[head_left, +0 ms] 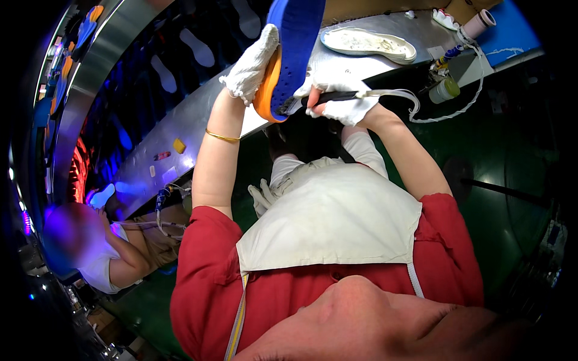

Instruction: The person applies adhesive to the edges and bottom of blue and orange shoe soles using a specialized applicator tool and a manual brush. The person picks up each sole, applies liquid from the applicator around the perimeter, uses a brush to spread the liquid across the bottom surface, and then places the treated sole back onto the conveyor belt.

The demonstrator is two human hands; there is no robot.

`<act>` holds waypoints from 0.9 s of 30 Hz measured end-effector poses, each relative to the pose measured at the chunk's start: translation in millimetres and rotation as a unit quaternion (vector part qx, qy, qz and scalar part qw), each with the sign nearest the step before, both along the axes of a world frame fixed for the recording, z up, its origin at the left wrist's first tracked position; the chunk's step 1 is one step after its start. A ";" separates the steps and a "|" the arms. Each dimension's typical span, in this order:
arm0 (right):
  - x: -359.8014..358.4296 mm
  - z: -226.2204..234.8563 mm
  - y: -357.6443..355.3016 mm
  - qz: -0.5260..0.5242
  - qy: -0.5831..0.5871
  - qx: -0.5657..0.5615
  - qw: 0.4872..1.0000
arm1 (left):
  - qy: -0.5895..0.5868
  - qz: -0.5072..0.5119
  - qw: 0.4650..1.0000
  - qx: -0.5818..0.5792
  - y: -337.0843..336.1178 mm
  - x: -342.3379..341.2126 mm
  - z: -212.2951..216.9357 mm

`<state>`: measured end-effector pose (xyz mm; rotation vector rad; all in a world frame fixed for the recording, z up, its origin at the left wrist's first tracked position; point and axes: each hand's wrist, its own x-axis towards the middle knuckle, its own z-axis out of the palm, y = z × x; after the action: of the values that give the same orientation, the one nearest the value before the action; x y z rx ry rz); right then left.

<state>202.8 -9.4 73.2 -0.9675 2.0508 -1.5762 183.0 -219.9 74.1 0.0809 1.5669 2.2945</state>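
Note:
My left hand [255,65], in a white knit glove, is closed round the edge of a shoe sole [295,53] with a blue face and an orange rim. The sole is held tilted above the bench's near edge, its blue face turned toward my right hand. Closed in a white glove with some fingertips bare, my right hand [350,107] grips a black-handled brush [338,95]. Its dark bristles are at the lower end of the blue face and seem to touch it. From the handle's back end, a pale tube [402,92] leads off to the right.
A white sole [368,46] lies on the metal bench [198,114]. Right of it are a pinkish spool [479,24], coiled tubing and a lidded jar [444,90]. A dark conveyor carrying soles [196,48] runs behind. Another person [129,253] works at the left.

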 end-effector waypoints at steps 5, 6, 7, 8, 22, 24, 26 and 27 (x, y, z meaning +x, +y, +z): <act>-10.5 17.0 7.8 0.015 -0.189 -0.041 0.981 | -0.060 0.029 0.997 -0.040 12.8 0.6 13.5; -11.6 6.9 7.8 -0.010 -0.199 -0.098 0.975 | -0.064 0.043 0.996 -0.045 14.8 1.1 15.2; -13.6 -0.9 5.1 -0.019 -0.103 -0.076 0.992 | -0.080 0.060 0.992 -0.072 15.0 0.9 16.8; -15.0 -5.2 2.5 -0.028 -0.006 -0.052 0.998 | -0.083 0.048 0.993 -0.072 14.4 -0.9 17.0; -18.4 13.6 15.0 0.026 0.061 -0.012 0.998 | -0.094 0.126 0.988 -0.009 -7.3 9.4 4.8; -20.1 18.0 23.1 0.012 -0.103 -0.095 0.990 | 0.045 0.158 0.983 0.077 -14.1 12.8 5.7; -15.6 26.5 24.2 -0.043 -0.064 -0.148 0.986 | 0.077 0.214 0.935 0.272 1.7 39.2 41.1; -15.3 24.2 23.8 -0.053 -0.063 -0.164 0.983 | 0.072 0.199 0.944 0.253 -16.5 31.7 20.7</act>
<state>187.5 14.3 97.4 -0.8494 1.8182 -2.0227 214.7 -236.3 94.8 0.0668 1.0860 3.0297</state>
